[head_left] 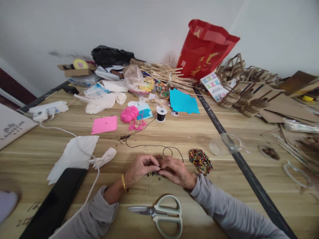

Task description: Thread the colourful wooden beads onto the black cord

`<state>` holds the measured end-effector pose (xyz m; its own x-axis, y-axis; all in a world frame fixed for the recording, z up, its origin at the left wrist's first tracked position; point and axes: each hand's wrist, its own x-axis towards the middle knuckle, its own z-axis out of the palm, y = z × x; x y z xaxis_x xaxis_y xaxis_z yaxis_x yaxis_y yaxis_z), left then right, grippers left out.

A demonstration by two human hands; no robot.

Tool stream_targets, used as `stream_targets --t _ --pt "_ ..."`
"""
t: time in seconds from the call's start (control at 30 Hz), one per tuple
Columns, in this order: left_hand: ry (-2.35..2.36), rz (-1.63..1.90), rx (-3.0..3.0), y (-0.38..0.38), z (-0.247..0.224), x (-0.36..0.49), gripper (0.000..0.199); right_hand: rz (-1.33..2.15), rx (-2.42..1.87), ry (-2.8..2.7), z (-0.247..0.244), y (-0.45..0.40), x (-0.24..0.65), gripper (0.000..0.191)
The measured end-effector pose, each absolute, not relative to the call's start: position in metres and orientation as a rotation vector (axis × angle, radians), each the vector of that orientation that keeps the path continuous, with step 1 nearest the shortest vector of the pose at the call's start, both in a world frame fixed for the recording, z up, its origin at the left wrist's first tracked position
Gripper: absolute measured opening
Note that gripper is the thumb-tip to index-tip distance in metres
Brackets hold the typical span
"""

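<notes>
Pale walls (124, 23) meet behind a wood-grained table (231, 202), and the bulkier things stand towards its far side, among them a red bag (204, 49), perhaps so that the near side serves the hands; a black strip (251, 186) crosses the boards on the right. Both hands meet low in the middle; the left hand (141, 169) has thumb and forefinger closed in a pinch, and the right hand (176, 171) mirrors it, their tips almost touching; whatever sits between them is too small to make out (a bead or a cord end, at a guess), and a fingertip pinch would suit something that slight. Small mixed beads (157, 158) lie just beyond and under the fingers, presumably for short reaches; a heap of multicoloured beads (200, 161) rests apart, beside the right hand. Thin black cord (149, 145) loops loosely from the spool (161, 115) towards the right hand, where its end is hidden; such slack would keep it from tugging. Open scissors (152, 211) lie nearest the body, blades pointing left, probably parked within easy reach; pink yarn (129, 114) sits farther off.
</notes>
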<state>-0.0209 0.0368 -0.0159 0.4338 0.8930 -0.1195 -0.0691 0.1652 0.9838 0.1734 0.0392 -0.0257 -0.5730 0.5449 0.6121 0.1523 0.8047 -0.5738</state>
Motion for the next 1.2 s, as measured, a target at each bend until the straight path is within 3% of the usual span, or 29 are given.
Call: stream_targets --t 0.27,0.53,0.93,1.2 --pt "0.817 0.82 1.387 0.037 -0.012 -0.023 0.02 0.525 -0.517 -2.171 -0.023 0.038 0.174 0.009" --pt "0.81 0.865 1.411 0.038 -0.009 -0.023 0.023 0.73 -0.407 -2.215 -0.021 0.039 0.179 0.035" --pt "0.829 0.868 1.468 0.036 -0.011 -0.023 0.022 0.779 -0.59 -2.098 -0.023 0.037 0.173 0.012" --pt "0.913 0.87 1.503 0.034 -0.005 -0.022 0.018 0.848 -0.639 -1.979 -0.025 0.038 0.173 0.014"
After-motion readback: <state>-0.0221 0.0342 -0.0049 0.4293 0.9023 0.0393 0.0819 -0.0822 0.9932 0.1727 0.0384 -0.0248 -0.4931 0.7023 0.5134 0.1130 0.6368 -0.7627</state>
